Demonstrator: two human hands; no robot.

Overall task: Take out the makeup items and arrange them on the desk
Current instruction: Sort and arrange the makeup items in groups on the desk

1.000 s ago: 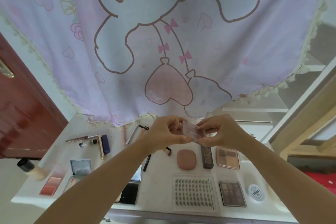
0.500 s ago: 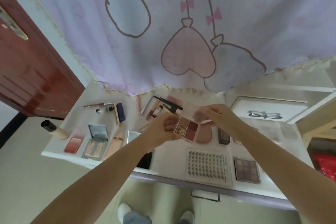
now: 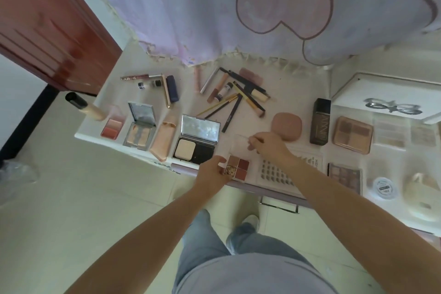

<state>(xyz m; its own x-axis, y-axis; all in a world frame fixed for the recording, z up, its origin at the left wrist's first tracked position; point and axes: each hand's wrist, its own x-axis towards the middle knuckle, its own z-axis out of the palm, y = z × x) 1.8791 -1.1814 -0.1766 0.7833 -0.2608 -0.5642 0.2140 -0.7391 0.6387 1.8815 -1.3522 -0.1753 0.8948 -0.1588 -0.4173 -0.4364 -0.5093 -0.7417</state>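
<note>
A small four-pan eyeshadow palette [image 3: 238,166] in reds and gold rests at the front edge of the white desk [image 3: 296,100]. My left hand [image 3: 212,172] grips its left side. My right hand [image 3: 267,144] pinches the palette's clear lid [image 3: 238,144], swung open toward the back. Around it lie an open black powder compact [image 3: 196,141], a round pink case [image 3: 286,126], a dark bottle box [image 3: 319,120], a beige quad palette [image 3: 352,134], a lash card [image 3: 274,172] and a dark eyeshadow palette [image 3: 344,175].
Pencils and tubes [image 3: 236,93] lie heaped at the back. Blush [image 3: 112,124], a mirrored compact [image 3: 140,124] and a foundation bottle [image 3: 83,105] sit at the left edge. A printed curtain [image 3: 262,7] hangs behind, a red door [image 3: 47,21] at left, a white box [image 3: 386,98] at right.
The palette came down from mid-air to the desk's front edge. Its clear lid has been opened by my right hand. The view has tilted downward.
</note>
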